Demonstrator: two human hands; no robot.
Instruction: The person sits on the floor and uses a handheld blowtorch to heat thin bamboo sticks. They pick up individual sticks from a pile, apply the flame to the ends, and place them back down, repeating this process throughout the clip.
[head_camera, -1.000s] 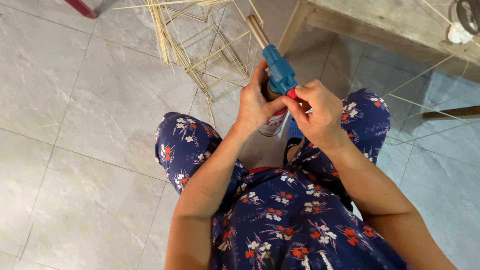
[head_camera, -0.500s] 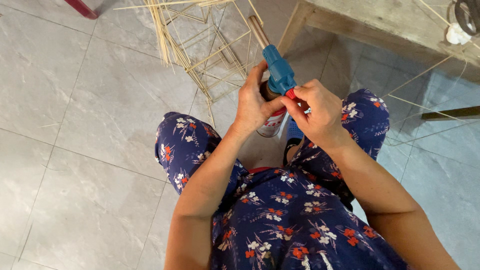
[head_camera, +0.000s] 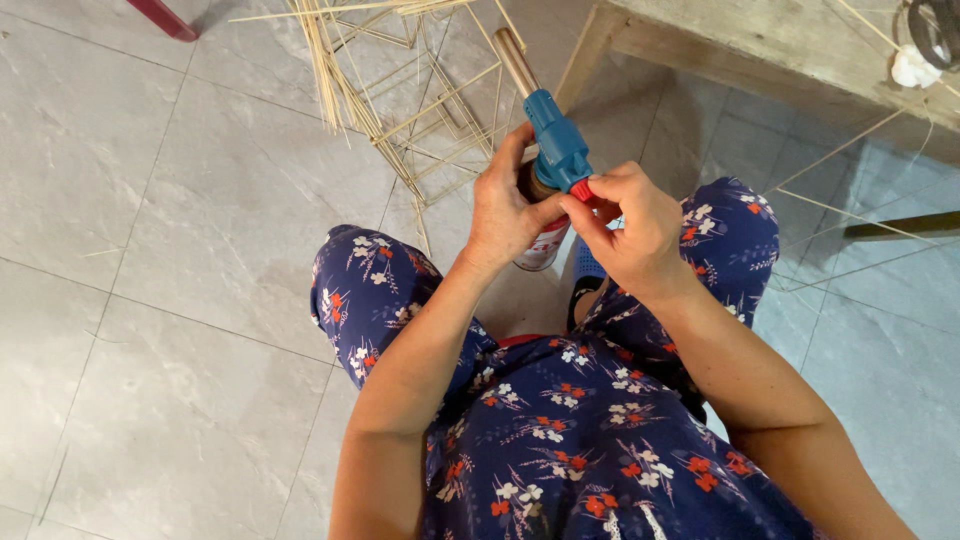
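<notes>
1. Nothing has shifted since a moment ago; both my hands keep their places on the one blue gas torch (head_camera: 556, 146).
2. My left hand (head_camera: 508, 212) is wrapped shut round its can, above my lap.
3. My right hand (head_camera: 628, 222) pinches its one red knob (head_camera: 581, 189).
4. Beyond the torch's nozzle lies one bamboo-stick frame (head_camera: 420, 100); right of the torch, one wooden bench (head_camera: 760, 45).

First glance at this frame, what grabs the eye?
The blue gas torch at top centre, with its brass nozzle aimed away from the person. The left hand wraps the canister below it, and the right hand pinches the small red knob. Behind, a frame of thin bamboo sticks stands on the grey tiled floor.
</notes>
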